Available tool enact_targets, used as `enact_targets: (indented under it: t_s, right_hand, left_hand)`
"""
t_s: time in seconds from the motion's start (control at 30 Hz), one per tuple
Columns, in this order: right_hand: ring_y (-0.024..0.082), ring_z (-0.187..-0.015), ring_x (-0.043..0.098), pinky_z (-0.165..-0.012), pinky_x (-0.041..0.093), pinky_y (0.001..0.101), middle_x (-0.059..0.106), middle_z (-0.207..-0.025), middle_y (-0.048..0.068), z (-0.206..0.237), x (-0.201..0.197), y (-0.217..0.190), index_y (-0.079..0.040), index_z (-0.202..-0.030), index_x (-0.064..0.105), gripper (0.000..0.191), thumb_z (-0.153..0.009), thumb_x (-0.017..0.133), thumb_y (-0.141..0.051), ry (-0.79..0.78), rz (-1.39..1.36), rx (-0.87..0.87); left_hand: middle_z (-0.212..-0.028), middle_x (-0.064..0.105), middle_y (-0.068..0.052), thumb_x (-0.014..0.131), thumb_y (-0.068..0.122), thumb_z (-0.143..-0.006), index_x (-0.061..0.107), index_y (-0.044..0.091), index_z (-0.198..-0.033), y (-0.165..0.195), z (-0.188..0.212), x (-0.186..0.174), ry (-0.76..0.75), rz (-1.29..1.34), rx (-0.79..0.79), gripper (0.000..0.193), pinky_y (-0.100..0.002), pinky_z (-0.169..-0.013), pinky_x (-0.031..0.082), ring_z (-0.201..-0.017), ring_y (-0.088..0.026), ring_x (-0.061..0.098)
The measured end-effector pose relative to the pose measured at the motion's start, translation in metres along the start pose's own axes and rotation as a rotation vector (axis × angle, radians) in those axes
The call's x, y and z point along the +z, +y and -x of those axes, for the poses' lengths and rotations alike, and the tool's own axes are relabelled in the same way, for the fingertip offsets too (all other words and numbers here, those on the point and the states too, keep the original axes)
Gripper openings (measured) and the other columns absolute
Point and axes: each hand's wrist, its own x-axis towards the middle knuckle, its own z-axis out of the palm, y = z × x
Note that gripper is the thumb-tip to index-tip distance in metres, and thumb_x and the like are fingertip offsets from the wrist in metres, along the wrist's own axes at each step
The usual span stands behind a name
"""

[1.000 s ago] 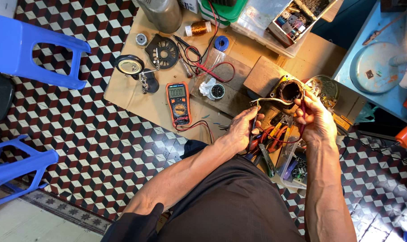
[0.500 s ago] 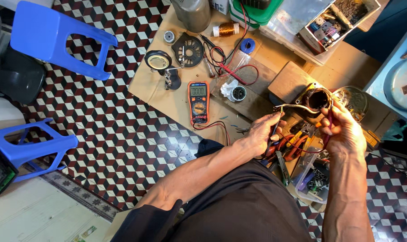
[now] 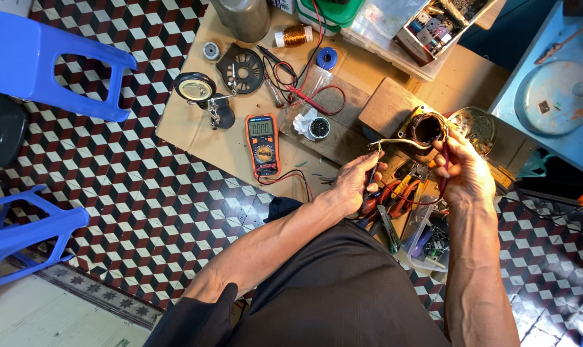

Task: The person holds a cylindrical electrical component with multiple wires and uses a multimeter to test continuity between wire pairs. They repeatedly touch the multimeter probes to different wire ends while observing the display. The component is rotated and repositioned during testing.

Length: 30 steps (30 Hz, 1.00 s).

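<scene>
Fingers point(image 3: 368, 168) of the left hand point(image 3: 356, 186) were closed around a thin dark tool whose tip met a pale, sleeved wire point(image 3: 394, 143). That wire curved across to a round motor stator point(image 3: 426, 128), a dark hollow ring with coppery windings, which the right hand point(image 3: 465, 170) gripped from the side, thumb and fingers curled on its rim, above the cardboard sheet point(image 3: 195, 138) on the floor. Red-handled pliers point(image 3: 397, 193) lay just beneath both hands. Further left on the cardboard rested an orange-edged multimeter point(image 3: 262, 144) with red and black leads, a black finned disc point(image 3: 242, 67), a round magnifier point(image 3: 195, 88) on a clip stand and a shiny copper wire spool point(image 3: 293, 35). Blue plastic stools point(image 3: 41, 58) stood on the checkered tile floor point(image 3: 144, 193).
</scene>
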Motion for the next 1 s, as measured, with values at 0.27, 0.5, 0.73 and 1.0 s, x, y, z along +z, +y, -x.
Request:
enact_targets:
  t_s: [0.27, 0.5, 0.73, 1.0]
  right_hand:
    - [0.014, -0.068, 0.058, -0.051, 0.042, 0.0217, 0.073, -0.098, 0.01, 0.0, 0.003, 0.001, -0.005, -0.145, 0.06, 0.046, -0.099, 0.062, -0.01, 0.004, 0.014, -0.011]
    - [0.015, -0.067, 0.058, -0.05, 0.042, 0.0217, 0.073, -0.097, 0.01, 0.003, 0.008, 0.0, -0.005, -0.144, 0.06, 0.045, -0.099, 0.062, -0.01, -0.002, 0.002, -0.016]
    - [0.01, -0.063, 0.059, -0.051, 0.043, 0.02, 0.074, -0.093, 0.009, 0.057, 0.051, -0.007, -0.007, -0.133, 0.066, 0.033, -0.1, 0.063, -0.009, 0.182, 0.308, -0.193]
    - [0.016, -0.073, 0.066, -0.063, 0.052, 0.0311, 0.075, -0.095, 0.013, 0.11, 0.112, 0.016, -0.004, -0.123, 0.071, 0.027, -0.098, 0.064, -0.013, -0.108, 1.032, -0.495]
  left_hand:
    - [-0.095, 0.067, -0.002, 0.067, 0.025, -0.101, 0.069, 0.012, -0.117, 0.001, 0.001, 0.0, 0.006, 0.019, -0.004, 0.022, -0.023, -0.05, 0.039, -0.071, -0.008, 0.055]
    - [-0.094, 0.069, -0.003, 0.067, 0.023, -0.099, 0.069, 0.011, -0.117, 0.003, 0.003, -0.001, 0.01, 0.02, -0.003, 0.022, -0.023, -0.05, 0.041, -0.07, -0.008, 0.055]
    - [-0.095, 0.069, -0.003, 0.068, 0.024, -0.1, 0.069, 0.01, -0.117, 0.008, 0.007, 0.005, 0.004, -0.012, 0.025, 0.022, -0.022, -0.05, 0.041, -0.07, -0.008, 0.056]
    - [-0.096, 0.068, 0.001, 0.066, 0.026, -0.1, 0.064, 0.014, -0.116, 0.012, 0.016, 0.007, 0.049, -0.152, 0.052, 0.021, -0.022, -0.06, 0.046, -0.075, -0.007, 0.057]
